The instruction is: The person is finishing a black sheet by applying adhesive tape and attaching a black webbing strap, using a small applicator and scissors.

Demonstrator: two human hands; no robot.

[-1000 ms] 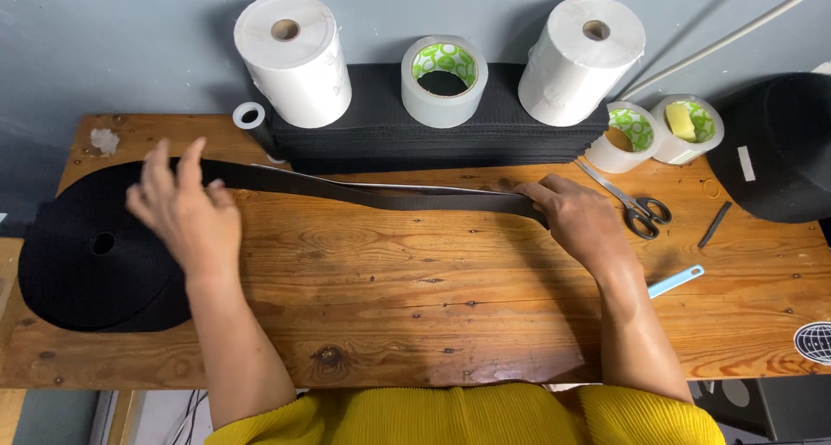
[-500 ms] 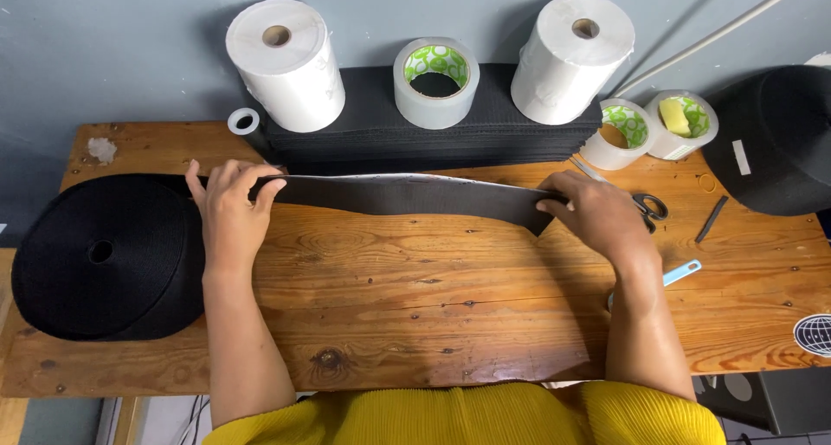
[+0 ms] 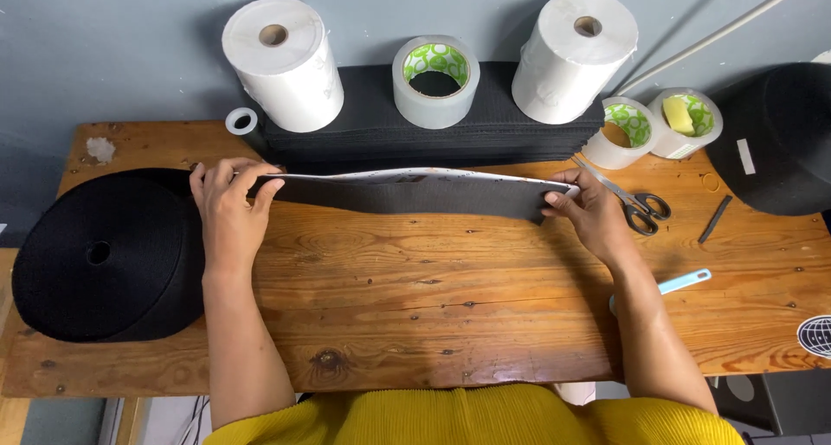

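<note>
Nearest the viewer, a yellow ribbed garment (image 3: 472,415) is seen along the lower edge, from which two bare forearms extend over a wooden surface (image 3: 433,306). To the right of the right forearm, a pale blue handle (image 3: 688,280) is partly shown, its other end hidden behind the arm.

A black strap (image 3: 415,194) with a pale upper edge is held taut just above the middle of the surface, running left to right between the two hands. The left hand (image 3: 229,216) is closed on the strap's left part, fingers (image 3: 260,181) curled over its top edge. The right hand (image 3: 593,211) is closed on the strap's right end, which is pinched between thumb and fingers.

At far left a large black roll of strap (image 3: 104,254) lies flat, overhanging the surface's edge; the held strap leads toward it behind the left hand. Right of the right hand, scissors (image 3: 636,204) and a short dark stick (image 3: 715,218) lie on the wood.

Farther back, a stack of black sheets (image 3: 381,133) is set against the grey wall (image 3: 112,55). Two white paper rolls (image 3: 281,60) and a grey tape roll (image 3: 435,80) rest on it. A small white ring (image 3: 242,121) sits at its left end, and two more tape rolls (image 3: 662,125) at its right. A black round object (image 3: 779,138) is seen at far right.
</note>
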